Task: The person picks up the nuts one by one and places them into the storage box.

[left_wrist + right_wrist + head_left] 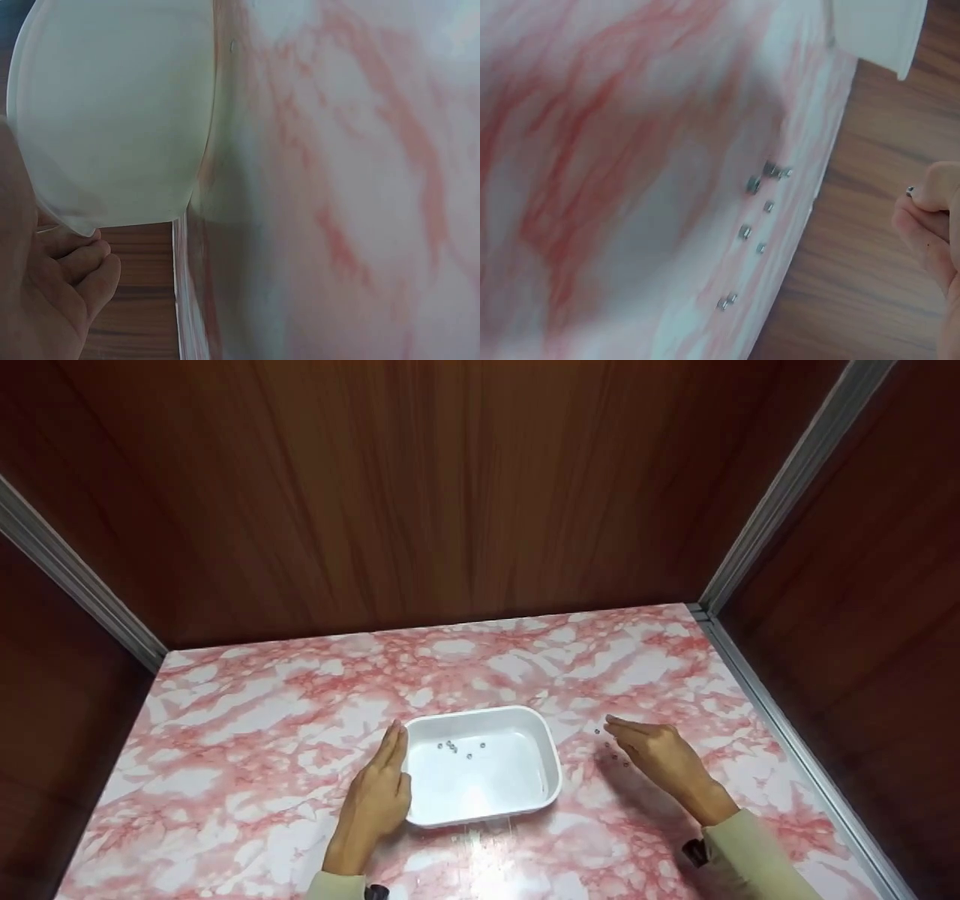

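Observation:
A white rectangular tray [480, 810] sits on the pink-and-white marbled table, with several small metal nuts [469, 756] on its floor. My left hand [379, 795] holds the tray's left side, the thumb at the rim and the fingers along the outside. In the left wrist view the fingertips [105, 259] show by the tray's corner. Off to the tray's right, my right hand [660, 754] is raised over the table. Its thumb and finger pinch one small nut [910, 192]. Several more loose nuts [745, 232] lie on the table below that hand.
Brown wood-grain panels [450, 510] enclose the back and both sides of the marbled table [247, 720]. A metal frame rail [780, 750] runs along the right edge.

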The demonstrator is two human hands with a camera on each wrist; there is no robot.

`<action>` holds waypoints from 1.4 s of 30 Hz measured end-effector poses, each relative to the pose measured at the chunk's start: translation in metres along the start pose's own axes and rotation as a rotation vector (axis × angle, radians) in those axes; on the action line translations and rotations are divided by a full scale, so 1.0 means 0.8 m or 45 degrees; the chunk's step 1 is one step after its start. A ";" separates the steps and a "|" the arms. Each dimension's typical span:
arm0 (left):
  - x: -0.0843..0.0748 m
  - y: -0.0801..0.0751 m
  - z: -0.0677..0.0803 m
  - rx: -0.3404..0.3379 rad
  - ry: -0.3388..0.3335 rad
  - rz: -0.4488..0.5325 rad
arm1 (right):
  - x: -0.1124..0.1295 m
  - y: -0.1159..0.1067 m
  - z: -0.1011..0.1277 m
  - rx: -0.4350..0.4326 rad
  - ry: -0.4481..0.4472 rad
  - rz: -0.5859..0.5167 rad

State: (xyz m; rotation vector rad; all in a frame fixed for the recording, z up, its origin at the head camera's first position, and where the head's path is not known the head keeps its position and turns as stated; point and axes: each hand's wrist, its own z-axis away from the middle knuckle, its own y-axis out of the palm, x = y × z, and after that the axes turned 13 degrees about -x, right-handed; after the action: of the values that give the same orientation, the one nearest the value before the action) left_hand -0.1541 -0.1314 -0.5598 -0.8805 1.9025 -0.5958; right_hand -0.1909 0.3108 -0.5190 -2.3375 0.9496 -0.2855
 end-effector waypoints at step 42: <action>0.003 0.004 0.002 -0.070 0.051 0.015 | 0.078 0.053 -0.089 0.159 1.578 -1.112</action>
State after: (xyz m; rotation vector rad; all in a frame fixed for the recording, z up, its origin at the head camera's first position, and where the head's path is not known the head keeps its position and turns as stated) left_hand -0.1546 -0.1315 -0.5639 -0.8973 1.9670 -0.5601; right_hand -0.1979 0.2118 -0.4885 -2.1728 0.2209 -2.1981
